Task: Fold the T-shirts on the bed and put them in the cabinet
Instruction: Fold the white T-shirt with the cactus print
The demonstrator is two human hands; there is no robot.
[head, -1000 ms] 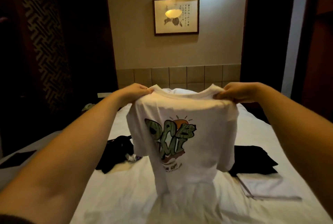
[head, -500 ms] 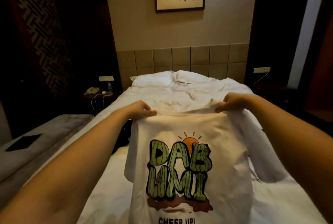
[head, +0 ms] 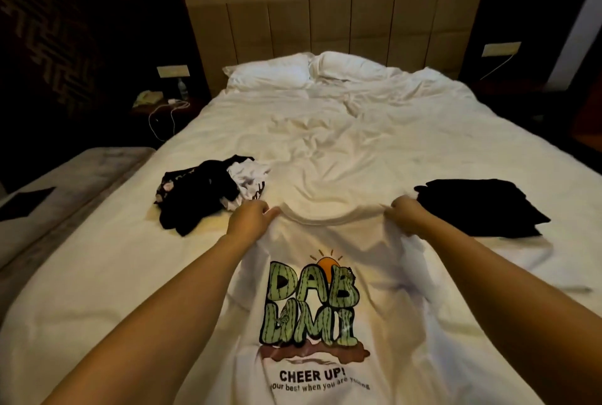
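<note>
On the bed, toward six o'clock from its middle, lay the white T-shirt, print side up, with its collar pointing to twelve o'clock. The left hand pinched the shoulder seam at the collar's nine o'clock side, and the right hand pinched the matching seam at three o'clock, fingers curled round bunched cloth. At ten o'clock from the collar sat a loose heap of black and white clothes, apart from the shirt; at two o'clock lay a folded black garment, just beside the right hand.

The shirt looked light, thin and limp, so it would likely sag and wrinkle wherever it was not held; the shoulders seemed the sensible grip for spreading it, and the side hems for folding. The printed patch was probably a little stiffer than the plain cloth.

A second before, the shirt had hung upright in the air between both hands, its hem trailing. Half a second before, it was tipping forward. Now it had come down nearly flat on the sheet, still gripped at the shoulders.
</note>
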